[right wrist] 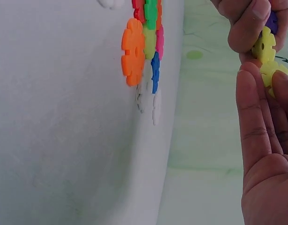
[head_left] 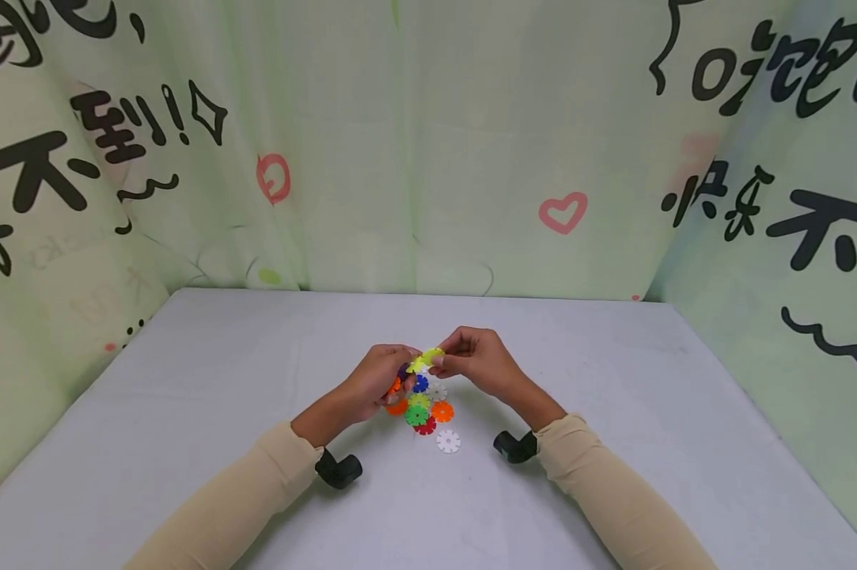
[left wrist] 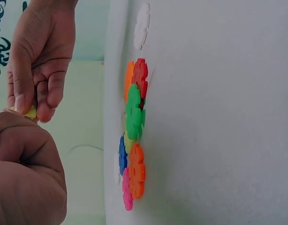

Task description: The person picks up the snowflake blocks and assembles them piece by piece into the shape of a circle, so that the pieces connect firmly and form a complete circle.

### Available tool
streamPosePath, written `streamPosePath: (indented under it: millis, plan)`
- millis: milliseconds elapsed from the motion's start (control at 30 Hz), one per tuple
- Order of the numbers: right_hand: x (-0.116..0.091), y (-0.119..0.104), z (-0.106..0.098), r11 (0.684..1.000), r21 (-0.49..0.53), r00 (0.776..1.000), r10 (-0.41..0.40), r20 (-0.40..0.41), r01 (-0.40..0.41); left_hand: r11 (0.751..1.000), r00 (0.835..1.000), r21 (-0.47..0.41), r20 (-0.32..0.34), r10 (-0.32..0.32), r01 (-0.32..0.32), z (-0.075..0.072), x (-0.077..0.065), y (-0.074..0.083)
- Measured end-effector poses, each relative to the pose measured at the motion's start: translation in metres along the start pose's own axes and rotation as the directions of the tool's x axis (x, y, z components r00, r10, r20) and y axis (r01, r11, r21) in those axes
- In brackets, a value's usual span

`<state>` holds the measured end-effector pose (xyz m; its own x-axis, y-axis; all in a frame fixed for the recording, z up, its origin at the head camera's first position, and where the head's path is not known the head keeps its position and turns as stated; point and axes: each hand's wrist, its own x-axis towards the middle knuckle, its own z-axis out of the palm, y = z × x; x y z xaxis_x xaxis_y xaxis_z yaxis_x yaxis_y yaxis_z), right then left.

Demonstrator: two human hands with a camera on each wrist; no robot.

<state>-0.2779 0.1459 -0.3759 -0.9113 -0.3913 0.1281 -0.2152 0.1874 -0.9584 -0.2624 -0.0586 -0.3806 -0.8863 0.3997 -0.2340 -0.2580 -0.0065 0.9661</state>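
Observation:
Above the table, my left hand grips a yellow notched plastic disc, with a purple disc beside it, partly hidden by the fingers. My right hand pinches a second yellow disc between thumb and fingers. In the right wrist view the two yellow discs meet edge to edge between the hands. An orange disc shows right by the left fingers. Below the hands lies a cluster of loose discs, among them a green disc, a red disc and a blue disc.
A white disc lies at the near side of the cluster on the white-covered table. Another orange disc is at its right. Printed curtains enclose the table's back and sides. Black wrist mounts sit at both cuffs.

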Motion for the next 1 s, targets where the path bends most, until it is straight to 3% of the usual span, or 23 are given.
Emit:
streamPosePath:
  millis: [367,633,800,1000]
  plan:
    - [0.0001,0.002,0.0026,0.998,0.06,1.0,0.006,-0.006,-0.005,0.999,0.998,0.012,-0.042,0.037,-0.037,0.0028,-0.0006,0.001]
    - [0.0004,0.0017,0.0053,0.994,-0.106,1.0,0.004,-0.013,-0.005,0.999,0.995,0.031,-0.091,0.039,-0.036,0.0026,-0.0013,0.004]
    - [-0.0002,-0.0007,0.0065,0.991,-0.131,1.0,-0.02,0.008,0.02,0.997,0.995,0.083,-0.102,0.012,-0.004,0.002,-0.0007,0.0056]
    - [0.0022,-0.0051,0.0078,0.989,-0.149,1.0,0.002,0.006,-0.001,0.997,0.995,0.076,-0.1,0.017,-0.009,0.0016,0.0,0.005]
